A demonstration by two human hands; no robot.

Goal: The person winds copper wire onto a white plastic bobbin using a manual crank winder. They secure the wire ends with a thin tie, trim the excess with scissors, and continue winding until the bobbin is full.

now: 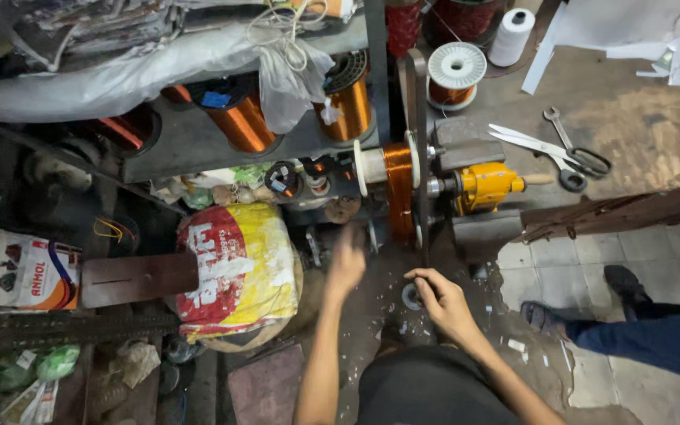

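So the right hand (pixel 441 303) is pinched shut on the thin vertical bar (pixel 421 197) of the winding machine, just below its copper wire coil (pixel 398 191), while the blurry left hand (pixel 346 264) hovers nearby, can't tell its grip.

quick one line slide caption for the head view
Seated person's left hand reaches toward a copper-wound coil on a winding machine; right hand rests below it.
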